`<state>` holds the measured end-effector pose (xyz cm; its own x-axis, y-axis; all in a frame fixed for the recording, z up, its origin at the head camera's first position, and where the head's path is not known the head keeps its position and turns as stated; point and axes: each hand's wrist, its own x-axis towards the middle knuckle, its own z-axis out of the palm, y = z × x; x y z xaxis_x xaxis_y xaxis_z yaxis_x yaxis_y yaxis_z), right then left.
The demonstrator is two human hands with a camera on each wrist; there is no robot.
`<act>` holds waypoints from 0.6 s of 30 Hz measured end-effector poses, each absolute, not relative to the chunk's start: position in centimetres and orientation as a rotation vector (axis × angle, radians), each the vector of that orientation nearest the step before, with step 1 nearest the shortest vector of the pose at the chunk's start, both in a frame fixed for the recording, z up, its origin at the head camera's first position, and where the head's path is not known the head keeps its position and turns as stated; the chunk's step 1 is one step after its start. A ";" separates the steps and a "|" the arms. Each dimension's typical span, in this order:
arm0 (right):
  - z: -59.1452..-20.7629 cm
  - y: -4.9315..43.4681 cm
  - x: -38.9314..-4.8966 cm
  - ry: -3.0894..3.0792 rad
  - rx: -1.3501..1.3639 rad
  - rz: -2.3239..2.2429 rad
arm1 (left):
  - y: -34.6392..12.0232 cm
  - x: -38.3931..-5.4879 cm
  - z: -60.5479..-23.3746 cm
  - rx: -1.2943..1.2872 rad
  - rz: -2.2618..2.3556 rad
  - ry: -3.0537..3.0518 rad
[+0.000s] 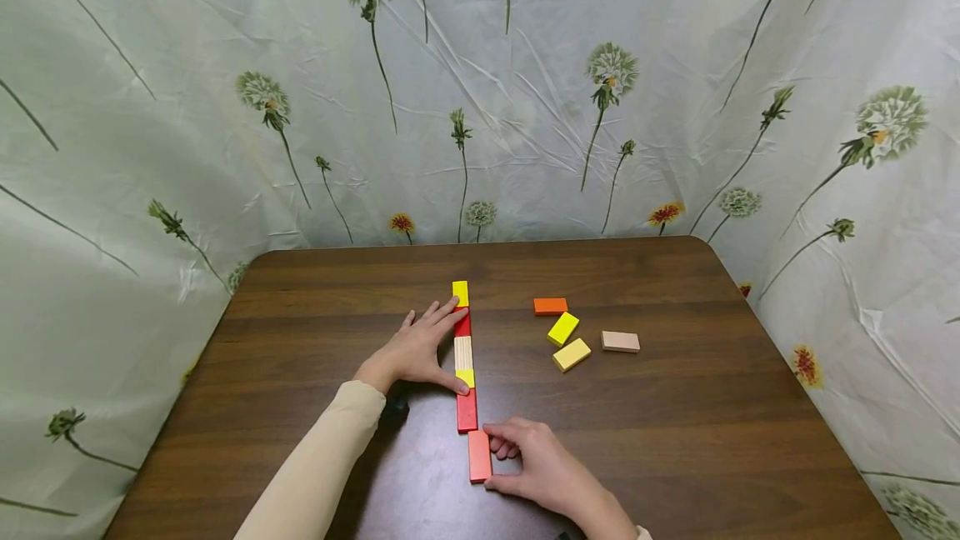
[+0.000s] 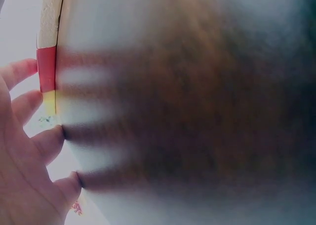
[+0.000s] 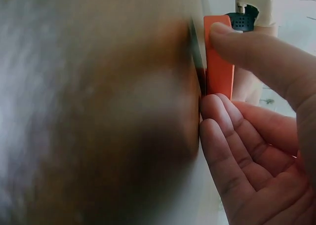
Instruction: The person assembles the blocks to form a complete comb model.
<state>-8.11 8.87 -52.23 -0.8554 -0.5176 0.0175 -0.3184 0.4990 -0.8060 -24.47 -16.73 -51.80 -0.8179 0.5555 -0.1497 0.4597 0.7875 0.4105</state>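
Note:
A straight row of wooden blocks runs toward me: a yellow block (image 1: 461, 289) at the far end, a red block (image 1: 464, 326), a pale wood block (image 1: 463, 352), a small yellow block (image 1: 467, 377) and a nearer red block (image 1: 467, 413). Spread along the row's left side, my left hand (image 1: 418, 350) touches it, thumb by the small yellow block and fingertips by the far red block (image 2: 47, 69). My right hand (image 1: 543, 469) pinches an orange-red block (image 1: 479, 458) by its ends, thumb at the near end. This block lies at the row's near end, slightly offset to the right.
Loose blocks lie right of the row: an orange block (image 1: 550, 307), a bright yellow block (image 1: 562, 329), a pale yellow block (image 1: 572, 355) and a light wood block (image 1: 620, 342). The brown table (image 1: 712, 407) ends at a flower-printed curtain (image 1: 525, 107) behind and at the sides.

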 end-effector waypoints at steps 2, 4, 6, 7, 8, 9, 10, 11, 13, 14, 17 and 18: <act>-52.2 8.7 -8.1 2.528 -0.715 -1.272 | -16.8 -24.5 -51.8 0.787 0.524 2.715; -52.1 8.5 -8.1 2.535 -0.709 -1.266 | -16.8 -24.5 -51.8 0.788 0.525 2.713; -52.0 8.3 -8.1 2.534 -0.697 -1.261 | -16.8 -24.5 -51.8 0.787 0.523 2.713; -51.9 8.3 -8.1 2.532 -0.689 -1.257 | -16.8 -24.5 -51.8 0.789 0.528 2.714; -51.9 8.2 -8.1 2.528 -0.681 -1.256 | -16.8 -24.5 -51.7 0.792 0.532 2.715; -51.9 8.1 -8.1 2.524 -0.674 -1.254 | -16.8 -24.4 -51.7 0.793 0.536 2.715; -51.9 8.0 -8.1 2.521 -0.670 -1.251 | -16.8 -24.4 -51.7 0.792 0.535 2.715; -51.9 7.9 -8.1 2.517 -0.665 -1.246 | -16.8 -24.4 -51.7 0.793 0.536 2.714; -51.9 7.8 -8.1 2.510 -0.650 -1.236 | -16.8 -24.4 -51.6 0.793 0.540 2.712; -51.9 7.7 -8.2 2.504 -0.644 -1.232 | -16.8 -24.4 -51.6 0.789 0.536 2.710; -52.0 7.6 -8.2 2.490 -0.622 -1.216 | -16.8 -24.4 -51.6 0.792 0.543 2.711; -52.0 7.5 -8.2 2.489 -0.621 -1.215 | -16.8 -24.3 -51.6 0.793 0.547 2.710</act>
<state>-8.19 7.51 -52.02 -0.8608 -0.5028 -0.0789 -0.2472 0.5486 -0.7987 -24.34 -16.79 -51.58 -0.8156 0.5605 -0.1437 0.4609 0.7794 0.4243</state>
